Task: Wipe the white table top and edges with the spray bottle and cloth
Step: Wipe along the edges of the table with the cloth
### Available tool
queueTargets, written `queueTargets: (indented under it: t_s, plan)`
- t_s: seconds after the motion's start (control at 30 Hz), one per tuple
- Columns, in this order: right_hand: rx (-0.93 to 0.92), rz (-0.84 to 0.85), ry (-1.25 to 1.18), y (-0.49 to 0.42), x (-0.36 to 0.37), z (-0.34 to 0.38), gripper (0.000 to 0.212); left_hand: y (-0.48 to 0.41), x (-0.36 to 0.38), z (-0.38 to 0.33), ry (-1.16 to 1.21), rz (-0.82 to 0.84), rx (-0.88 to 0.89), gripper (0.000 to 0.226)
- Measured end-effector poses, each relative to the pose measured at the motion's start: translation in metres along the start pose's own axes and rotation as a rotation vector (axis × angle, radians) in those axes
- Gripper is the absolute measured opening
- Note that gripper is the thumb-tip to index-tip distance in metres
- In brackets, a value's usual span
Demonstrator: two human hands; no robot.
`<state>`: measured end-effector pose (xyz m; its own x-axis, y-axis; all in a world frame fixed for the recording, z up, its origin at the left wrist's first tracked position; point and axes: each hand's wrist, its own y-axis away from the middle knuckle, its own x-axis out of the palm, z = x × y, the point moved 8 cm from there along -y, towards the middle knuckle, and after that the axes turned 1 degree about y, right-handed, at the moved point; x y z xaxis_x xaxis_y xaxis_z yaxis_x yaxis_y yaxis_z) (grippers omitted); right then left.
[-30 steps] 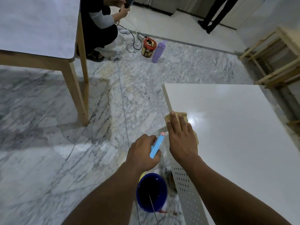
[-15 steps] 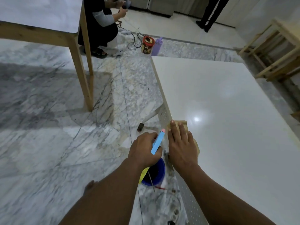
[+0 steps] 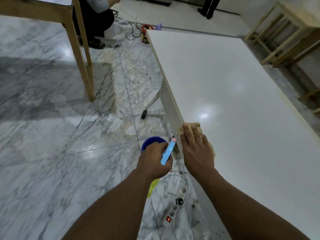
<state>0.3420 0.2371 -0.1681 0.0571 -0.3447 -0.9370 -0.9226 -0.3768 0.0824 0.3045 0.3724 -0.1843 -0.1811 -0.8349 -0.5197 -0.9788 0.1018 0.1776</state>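
The white table [image 3: 242, 94] fills the right half of the view, its left edge running from far to near. My right hand [image 3: 197, 151] lies flat on a tan cloth [image 3: 195, 126] pressed over that left edge; the cloth shows only beyond and beside my fingers. Just left of the table, my left hand [image 3: 154, 160] is closed around a spray bottle [image 3: 168, 151] with a light blue head and pink tip. The bottle's yellow body peeks out below my wrist.
A blue bucket [image 3: 150, 142] stands on the marble floor beside the table. A power strip [image 3: 174, 210] with a lit red switch lies near my feet. A wooden table leg [image 3: 81, 63] is at left, a crouching person [image 3: 95, 19] beyond it, and wooden frames [image 3: 284, 37] at right.
My right hand and the cloth have slid toward me along the table's left edge, with far more of the table top now beyond them. My left hand keeps the bottle alongside.
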Motion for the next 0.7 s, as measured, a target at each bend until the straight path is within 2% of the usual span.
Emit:
queueTargets:
  t_s: [0.1,0.3,0.47,0.6,0.7]
  plan:
    - [-0.006,-0.049,-0.002,0.041,0.003,-0.003,0.08,0.029,0.018,-0.007,-0.023,0.022,0.024,0.015]
    - [0.027,-0.009,0.015,0.13,0.019,-0.01,0.085,0.105,0.04,-0.018,-0.032,-0.004,0.059,0.009]
    - [0.071,0.039,-0.005,0.218,0.031,-0.011,0.091,0.173,0.079,-0.02,-0.071,0.08,0.015,0.016]
    - [0.09,0.005,-0.035,0.283,0.029,-0.012,0.078,0.214,0.108,-0.035,-0.09,0.147,-0.01,0.037]
    - [0.098,-0.039,-0.047,0.321,0.026,-0.014,0.073,0.239,0.126,-0.049,-0.073,0.158,-0.006,0.033]
